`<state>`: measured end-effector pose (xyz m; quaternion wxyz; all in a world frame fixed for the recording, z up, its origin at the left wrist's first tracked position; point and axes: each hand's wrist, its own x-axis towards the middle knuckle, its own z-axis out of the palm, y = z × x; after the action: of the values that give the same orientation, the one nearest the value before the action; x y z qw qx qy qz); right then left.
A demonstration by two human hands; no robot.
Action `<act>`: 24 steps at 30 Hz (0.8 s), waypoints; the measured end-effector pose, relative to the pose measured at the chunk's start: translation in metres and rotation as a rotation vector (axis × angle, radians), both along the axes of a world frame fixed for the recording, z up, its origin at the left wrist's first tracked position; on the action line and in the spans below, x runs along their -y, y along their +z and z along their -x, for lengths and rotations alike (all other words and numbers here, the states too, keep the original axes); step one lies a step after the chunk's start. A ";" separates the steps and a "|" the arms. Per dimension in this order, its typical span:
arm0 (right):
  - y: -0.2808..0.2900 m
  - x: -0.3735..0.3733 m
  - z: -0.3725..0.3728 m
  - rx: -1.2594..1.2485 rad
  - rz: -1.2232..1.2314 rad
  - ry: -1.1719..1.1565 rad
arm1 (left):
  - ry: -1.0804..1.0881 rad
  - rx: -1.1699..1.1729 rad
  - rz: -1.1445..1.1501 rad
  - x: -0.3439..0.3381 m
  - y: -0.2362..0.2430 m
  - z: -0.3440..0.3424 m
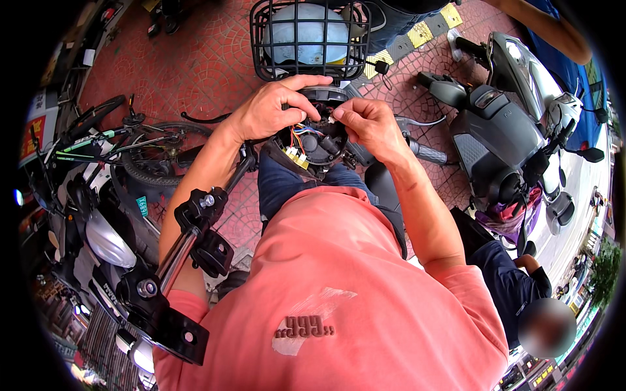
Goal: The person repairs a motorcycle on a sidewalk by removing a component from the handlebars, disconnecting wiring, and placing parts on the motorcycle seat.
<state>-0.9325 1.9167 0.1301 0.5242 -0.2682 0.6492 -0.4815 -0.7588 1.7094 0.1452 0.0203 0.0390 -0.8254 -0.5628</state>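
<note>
Found the round black headlight housing (319,140) opened up at the middle of the scene, just beyond the knees and right below the wire basket (306,62) with its pale helmet (306,29). Saw coloured wires (301,133) bunched inside it, with a yellow plug block (297,158) at the near left edge. Noted the left hand (267,111) curled over the housing's far left rim, fingers wrapped closed around it and thumb resting at the wires. Noted the right hand (368,124) narrowed to a pinch, thumb and forefinger closed on a small white connector (337,114) at the housing's right rim. Judged the work best done by keeping the left grip firm so the shell could not twist, and by pulling or pressing on the connector body itself, never on the thin leads. Judged it wise also to keep the loose wires slack and away from the rim, where pinching seemed likely. Could not tell whether the connector was seated or free. Farther out, marked a handlebar grip (427,153) to the right, a grey scooter (502,124) beyond that, a bicycle wheel (156,156) to the left, and red brick paving (208,58) underneath.
</note>
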 end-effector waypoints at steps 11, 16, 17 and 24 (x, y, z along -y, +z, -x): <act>0.003 0.000 -0.001 0.000 -0.012 0.010 | 0.002 -0.016 -0.006 0.002 -0.002 -0.001; 0.003 -0.001 0.001 -0.004 -0.022 0.015 | -0.004 0.030 -0.022 0.003 0.000 0.000; 0.002 -0.001 0.001 0.002 -0.020 0.011 | -0.003 0.038 -0.022 0.003 0.000 0.000; 0.001 0.000 0.000 -0.007 -0.011 0.007 | 0.005 0.024 -0.073 0.002 -0.002 -0.002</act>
<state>-0.9330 1.9169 0.1316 0.5250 -0.2694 0.6528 -0.4751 -0.7567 1.7075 0.1429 0.0103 0.0488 -0.8043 -0.5921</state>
